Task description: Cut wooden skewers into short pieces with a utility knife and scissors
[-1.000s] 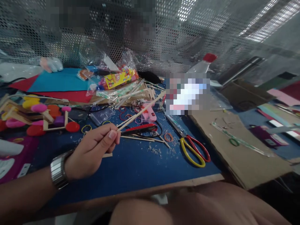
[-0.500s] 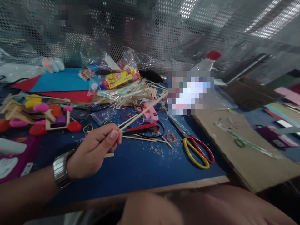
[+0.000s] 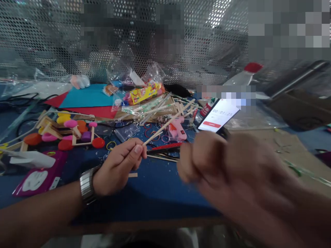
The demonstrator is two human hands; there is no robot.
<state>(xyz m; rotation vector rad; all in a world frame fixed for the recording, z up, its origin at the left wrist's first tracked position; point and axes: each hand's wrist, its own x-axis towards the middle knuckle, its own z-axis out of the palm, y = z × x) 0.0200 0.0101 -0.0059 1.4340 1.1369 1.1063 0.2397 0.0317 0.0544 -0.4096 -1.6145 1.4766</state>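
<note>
My left hand (image 3: 117, 168), with a metal watch (image 3: 86, 184) on the wrist, pinches the near end of a long thin wooden stick (image 3: 168, 123) that slants up to the right above the blue table top (image 3: 155, 186). My right hand (image 3: 222, 165) is raised in front of the camera at the centre right, close to the stick's lower end; it is smeared by motion and its fingers do not show clearly. A red-and-black utility knife (image 3: 162, 147) lies on the blue surface between the two hands.
A pile of wooden sticks (image 3: 160, 106) and plastic bags lies behind. A pink glue gun (image 3: 177, 130), a phone with a lit screen (image 3: 218, 115), a red-capped white bottle (image 3: 240, 77), coloured rubber bands and a stick frame with bottle caps (image 3: 74, 132) surround the hands. Perforated mesh screens the back.
My right hand has risen from below the table edge into view and now covers the scissors and cardboard. The camera has shifted a little. My left hand keeps its hold on the stick.
</note>
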